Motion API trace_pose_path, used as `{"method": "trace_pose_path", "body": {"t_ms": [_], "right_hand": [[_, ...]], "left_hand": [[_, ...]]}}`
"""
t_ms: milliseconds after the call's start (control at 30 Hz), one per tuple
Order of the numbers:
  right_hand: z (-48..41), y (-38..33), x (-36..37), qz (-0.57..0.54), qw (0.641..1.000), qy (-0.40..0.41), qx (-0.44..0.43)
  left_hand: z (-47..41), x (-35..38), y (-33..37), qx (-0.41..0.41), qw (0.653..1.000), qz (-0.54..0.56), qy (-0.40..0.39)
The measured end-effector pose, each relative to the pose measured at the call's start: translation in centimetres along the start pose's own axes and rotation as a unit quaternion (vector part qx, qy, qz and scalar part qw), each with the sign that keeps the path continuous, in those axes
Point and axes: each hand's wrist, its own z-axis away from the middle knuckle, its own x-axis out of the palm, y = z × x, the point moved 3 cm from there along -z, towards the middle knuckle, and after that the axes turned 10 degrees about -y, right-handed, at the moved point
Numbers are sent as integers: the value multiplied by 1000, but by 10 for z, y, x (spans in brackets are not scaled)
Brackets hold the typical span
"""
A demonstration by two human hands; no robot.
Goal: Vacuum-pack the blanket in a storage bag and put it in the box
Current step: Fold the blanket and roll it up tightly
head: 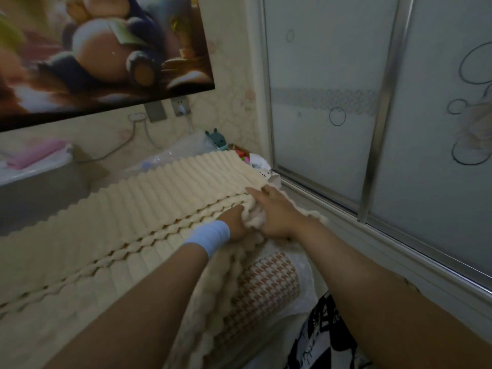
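Left fingers (237,209): curled into a bunched fold of the blanket (133,209), tips hidden in the cloth
Right fingers (254,192): fairly straight and close together, lying flat on the top fold; thumb not visible
Left hand (234,222): holds the bunch, just beside the right hand, with the cloth bulging between the 2
Right hand (275,213): presses on the blanket near its right edge
Wristband (210,235): pale blue and white, around the left wrist
Blanket: cream, ribbed, folded into a long strip with 2 layered edges showing, stretched from the hands away to the left
Cushion (266,283): brown and white check, wrapped in plastic, partly under the blanket's near right edge
Clear plastic (183,149): crumpled, behind the blanket's far edge
Green toy (217,138): beside that plastic, by the wall
Sliding door (332,102): frosted glass, to the right
Picture (93,49): on the wall, upper left
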Motion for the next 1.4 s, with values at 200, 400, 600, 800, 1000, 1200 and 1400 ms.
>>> {"method": "trace_pose_path", "body": {"t_ms": [200, 400, 600, 800, 1000, 1200, 1400], "right_hand": [[-28, -58, -2, 316, 943, 99, -16], [-55, -87, -9, 243, 960, 118, 73], [-75, -103, -12, 267, 953, 124, 66], [-100, -109, -14, 313, 940, 85, 109], [-155, -117, -22, 261, 941, 7, 214], [-227, -101, -50, -3, 974, 136, 183], [-266, -102, -8, 33, 997, 62, -29]], "left_hand": [[25, -14, -29, -50, 997, 40, 52], [62, 14, -88, -185, 979, -55, 63], [80, -125, -152, -184, 955, -132, 192], [73, -100, -217, -328, 921, -207, -33], [38, -156, -224, -298, 944, -124, 65], [-19, -232, -229, -268, 912, -49, 305], [-89, -184, -253, -185, 949, -111, 230]]}}
